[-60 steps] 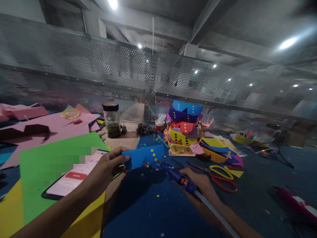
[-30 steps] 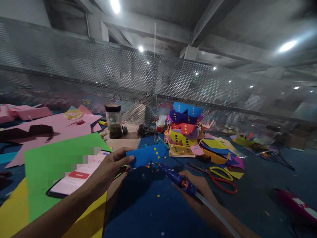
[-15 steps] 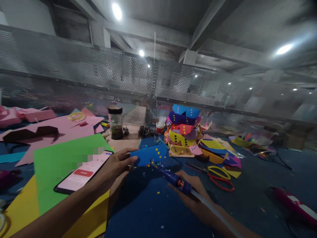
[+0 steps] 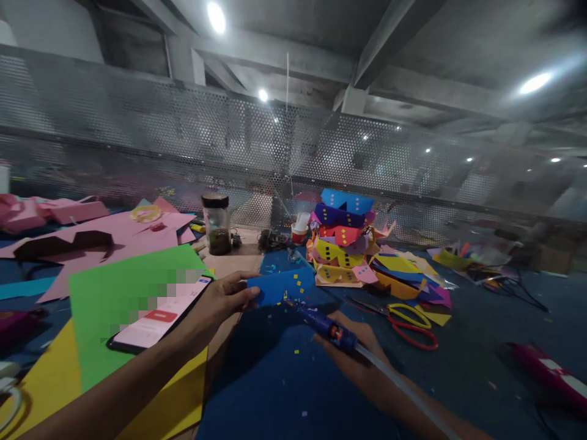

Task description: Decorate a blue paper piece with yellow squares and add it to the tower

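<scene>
My left hand (image 4: pixel 235 296) pinches the left end of a blue paper piece (image 4: pixel 270 288), thumb on the near face. Small yellow squares (image 4: pixel 297 280) dot the right part of that paper. In my right hand (image 4: pixel 353 342) is a dark blue hot glue gun (image 4: pixel 328 327), a long clear glue stick (image 4: pixel 394 379) trailing from its back. The gun's nozzle points at the paper's lower edge, close to several tiny colored bits; whether it touches cannot be made out. Scissors (image 4: pixel 413 324) with yellow and red handles lie right of the gun.
Behind the paper rises a stack of colorful paper pieces with dotted squares (image 4: pixel 343 235). A lidded jar (image 4: pixel 216 225) and red-white cup (image 4: pixel 299 231) stand at the back. A phone (image 4: pixel 158 318) rests on green paper (image 4: pixel 96 342) at left. A magenta tool (image 4: pixel 548 373) lies far right.
The whole view has shifted slightly, so most things appear a little to the right. Both hands keep their holds on the blue paper and the glue gun, with little movement between them.
</scene>
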`<state>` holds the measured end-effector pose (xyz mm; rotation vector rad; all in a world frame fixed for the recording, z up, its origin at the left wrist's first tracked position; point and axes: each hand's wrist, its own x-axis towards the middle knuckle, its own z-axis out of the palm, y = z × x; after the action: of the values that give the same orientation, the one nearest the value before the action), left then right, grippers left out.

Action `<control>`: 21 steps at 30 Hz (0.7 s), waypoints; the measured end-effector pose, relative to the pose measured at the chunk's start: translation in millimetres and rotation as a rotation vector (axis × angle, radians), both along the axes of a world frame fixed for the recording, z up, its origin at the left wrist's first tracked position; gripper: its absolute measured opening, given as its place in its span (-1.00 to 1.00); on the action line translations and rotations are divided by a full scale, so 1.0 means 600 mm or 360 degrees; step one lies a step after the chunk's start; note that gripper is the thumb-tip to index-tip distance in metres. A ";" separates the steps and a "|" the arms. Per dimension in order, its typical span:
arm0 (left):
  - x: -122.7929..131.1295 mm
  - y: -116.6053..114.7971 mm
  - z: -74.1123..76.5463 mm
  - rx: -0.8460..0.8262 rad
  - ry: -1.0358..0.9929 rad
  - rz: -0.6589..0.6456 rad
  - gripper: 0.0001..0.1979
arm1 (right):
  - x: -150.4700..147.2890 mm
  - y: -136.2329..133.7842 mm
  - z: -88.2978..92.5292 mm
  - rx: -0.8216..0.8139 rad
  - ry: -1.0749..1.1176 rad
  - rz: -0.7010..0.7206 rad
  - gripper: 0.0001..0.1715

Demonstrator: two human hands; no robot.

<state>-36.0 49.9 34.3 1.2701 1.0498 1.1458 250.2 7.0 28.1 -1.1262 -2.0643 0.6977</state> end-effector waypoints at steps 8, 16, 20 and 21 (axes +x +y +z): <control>0.017 -0.014 0.011 0.0066 0.0090 -0.0097 -0.63 | -0.017 -0.004 0.004 -0.0006 0.0051 -0.0054 -0.79; 0.033 -0.020 0.016 0.0111 0.0114 -0.0136 -0.71 | -0.034 -0.012 0.015 0.0045 0.0026 -0.0075 -0.80; 0.030 -0.021 0.015 0.0107 0.0100 -0.0162 -0.73 | -0.038 -0.013 0.015 0.0078 0.0035 -0.0126 -0.80; 0.029 -0.021 0.014 0.0108 0.0097 -0.0169 -0.72 | -0.038 -0.013 0.015 0.0077 0.0021 -0.0130 -0.80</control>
<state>-18.4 37.3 42.7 1.4052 0.9829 1.0759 227.6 -0.7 37.3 -1.1683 -2.0016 0.6107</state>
